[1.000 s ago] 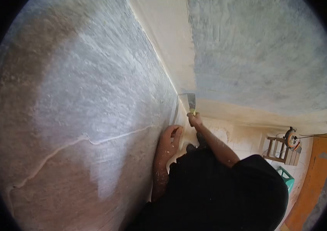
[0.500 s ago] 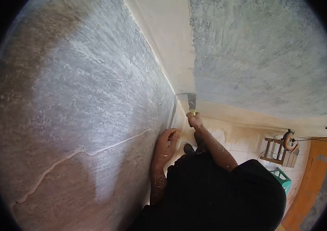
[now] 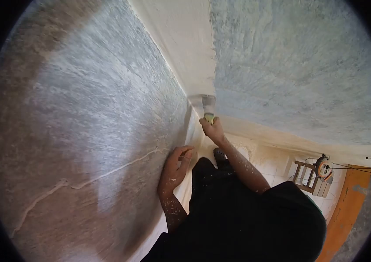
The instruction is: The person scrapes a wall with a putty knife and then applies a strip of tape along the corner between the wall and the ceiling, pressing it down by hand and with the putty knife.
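Observation:
My right hand [image 3: 212, 127] grips the yellowish handle of a putty knife [image 3: 209, 105]. The knife's broad blade lies against the pale strip [image 3: 194, 52] of wall beside the corner, near the edge of the grey-green wall [image 3: 299, 65]. My left hand [image 3: 176, 168], fingers curled, is beside the grey left wall [image 3: 106, 109], below the corner; what it holds, if anything, is hidden. White specks dot both forearms. A raised light line of filler [image 3: 115, 169] runs across the left wall.
At the lower right, a cable reel [image 3: 324, 167] rests by a small wooden stool [image 3: 305, 174] on the tiled floor [image 3: 277, 168]. An orange band [image 3: 347, 205] lies further right. A dark shoe [image 3: 219, 153] shows below my right hand.
My right hand and the putty knife have moved left and slightly up in view. My left hand appears further left. The walls and stool have shifted too as the view moved.

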A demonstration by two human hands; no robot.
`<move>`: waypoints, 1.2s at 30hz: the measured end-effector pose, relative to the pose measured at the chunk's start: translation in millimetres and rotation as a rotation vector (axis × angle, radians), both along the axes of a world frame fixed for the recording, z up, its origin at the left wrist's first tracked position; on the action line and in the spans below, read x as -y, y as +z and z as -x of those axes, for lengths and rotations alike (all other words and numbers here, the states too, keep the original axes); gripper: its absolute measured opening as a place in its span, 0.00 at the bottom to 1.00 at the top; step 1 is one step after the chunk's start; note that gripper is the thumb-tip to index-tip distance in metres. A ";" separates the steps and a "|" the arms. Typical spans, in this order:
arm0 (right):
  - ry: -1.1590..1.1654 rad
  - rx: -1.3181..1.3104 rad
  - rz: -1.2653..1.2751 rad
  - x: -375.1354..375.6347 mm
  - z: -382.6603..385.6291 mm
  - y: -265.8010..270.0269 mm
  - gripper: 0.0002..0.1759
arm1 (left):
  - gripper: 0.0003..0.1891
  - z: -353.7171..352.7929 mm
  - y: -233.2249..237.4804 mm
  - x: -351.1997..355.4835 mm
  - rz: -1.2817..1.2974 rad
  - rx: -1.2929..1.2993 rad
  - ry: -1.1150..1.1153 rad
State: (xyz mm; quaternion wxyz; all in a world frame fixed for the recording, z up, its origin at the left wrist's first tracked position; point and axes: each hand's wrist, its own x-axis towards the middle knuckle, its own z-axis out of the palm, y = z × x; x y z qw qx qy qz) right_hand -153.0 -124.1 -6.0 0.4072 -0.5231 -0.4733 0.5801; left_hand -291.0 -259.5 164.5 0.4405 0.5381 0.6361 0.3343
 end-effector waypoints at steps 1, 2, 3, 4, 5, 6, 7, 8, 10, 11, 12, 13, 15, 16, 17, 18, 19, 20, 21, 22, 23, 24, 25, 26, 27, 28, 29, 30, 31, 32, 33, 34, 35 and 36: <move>-0.010 0.012 -0.006 -0.9 -1.3 4.5 0.19 | 0.12 0.0 -1.4 -2.1 -0.016 0.004 0.002; 0.002 -0.012 0.011 5.8 -6.0 -5.1 0.19 | 0.12 -0.6 -1.2 -4.3 -0.041 0.009 0.003; 0.003 -0.012 0.085 15.6 -13.1 -25.5 0.19 | 0.12 -2.3 1.1 -3.8 -0.030 0.008 0.008; 0.005 -0.011 0.153 24.6 -19.5 -47.4 0.19 | 0.12 -3.0 3.2 -4.5 -0.025 0.007 0.013; 0.008 -0.013 0.219 28.0 -23.8 -69.7 0.19 | 0.12 -3.3 4.5 -6.7 -0.022 0.004 0.020; 0.008 -0.087 0.226 28.2 -23.6 -69.8 0.18 | 0.12 -3.3 4.3 -8.1 -0.034 0.000 0.009; -0.018 -0.118 0.148 23.0 -18.1 -60.3 0.18 | 0.13 -2.5 2.6 -8.4 -0.039 -0.004 -0.003; -0.042 -0.148 0.076 16.8 -8.5 -34.3 0.17 | 0.13 -1.6 0.0 -8.8 -0.038 -0.008 -0.012; -0.029 -0.182 0.088 11.5 3.7 9.6 0.16 | 0.13 -1.9 1.1 -9.5 -0.032 0.012 -0.017; -0.032 -0.164 0.116 19.2 4.9 -1.3 0.16 | 0.13 -0.9 2.1 -7.6 -0.026 0.017 -0.023; -0.039 -0.148 0.134 25.0 6.4 -16.1 0.16 | 0.13 -0.7 3.5 -5.8 -0.016 0.012 -0.023; -0.044 -0.130 0.144 28.2 5.7 -30.2 0.16 | 0.13 -1.9 5.2 -6.2 -0.014 0.008 -0.020; -0.095 -0.092 0.151 28.3 2.4 -41.3 0.17 | 0.14 -0.4 7.6 -9.8 -0.031 0.004 -0.022; -0.109 -0.112 0.055 24.0 3.8 -42.5 0.17 | 0.14 0.6 5.6 -9.6 -0.038 0.007 -0.027; -0.120 -0.129 -0.031 24.5 4.3 -45.9 0.17 | 0.14 0.5 2.8 -6.6 -0.036 0.013 -0.029; -0.123 -0.069 0.008 18.8 8.7 -9.9 0.17 | 0.14 -0.3 3.4 -4.4 -0.009 0.018 -0.009; -0.105 -0.074 0.028 19.2 10.0 -7.9 0.17 | 0.14 -1.8 7.6 -4.5 0.019 0.019 0.009; -0.094 -0.083 0.042 18.2 11.3 -6.1 0.18 | 0.15 -2.3 10.7 -4.8 0.040 0.016 0.020; -0.091 -0.095 0.049 17.8 11.7 -4.4 0.18 | 0.15 -1.3 10.0 -2.9 0.031 0.014 0.012; -0.107 -0.096 0.129 23.3 8.3 -13.8 0.18 | 0.15 -0.7 7.8 -2.7 0.012 0.014 0.002; -0.118 -0.094 0.205 33.6 2.1 -31.0 0.18 | 0.15 -0.6 6.1 -3.9 -0.012 0.018 -0.003; -0.123 -0.090 0.283 36.4 -0.4 -26.4 0.18 | 0.15 0.2 5.2 -5.1 -0.028 0.025 -0.007; -0.111 -0.166 0.285 33.6 2.3 -23.8 0.18 | 0.15 1.1 3.5 -5.3 -0.041 0.034 -0.007; -0.099 -0.240 0.296 36.6 7.0 -23.2 0.18 | 0.15 0.7 0.8 -3.7 -0.045 0.044 -0.007; -0.092 -0.318 0.319 44.7 9.7 -11.9 0.19 | 0.15 -0.1 1.9 -1.4 -0.015 0.045 0.001; -0.074 -0.347 0.308 46.5 8.9 -3.8 0.18 | 0.15 -0.5 5.7 -2.6 0.011 0.044 0.010; -0.069 -0.257 0.292 42.8 4.5 -16.3 0.18 | 0.15 0.2 7.0 -2.0 0.039 0.043 0.020; -0.067 -0.167 0.275 36.9 -5.2 -36.3 0.17 | 0.15 1.2 5.4 0.4 0.041 0.039 0.020; -0.067 -0.077 0.250 32.5 -11.0 -44.7 0.17 | 0.15 1.7 4.1 0.1 0.036 0.036 0.018; -0.072 -0.069 0.227 32.7 -12.2 -51.6 0.17 | 0.15 1.8 4.2 -1.6 0.023 0.033 0.016; -0.052 -0.151 0.245 32.5 -10.9 -43.5 0.17 | 0.15 0.2 5.9 -3.3 0.025 0.034 0.016; -0.032 -0.232 0.265 35.6 -6.2 -25.2 0.18 | 0.15 -0.8 7.2 -3.4 0.030 0.036 0.015; -0.013 -0.317 0.292 41.5 -3.2 -11.6 0.18 | 0.15 -0.4 7.9 -2.8 0.042 0.034 0.013; 0.046 -0.358 0.284 43.9 -7.0 -6.3 0.18 | 0.15 1.2 7.3 -4.7 0.043 0.035 0.015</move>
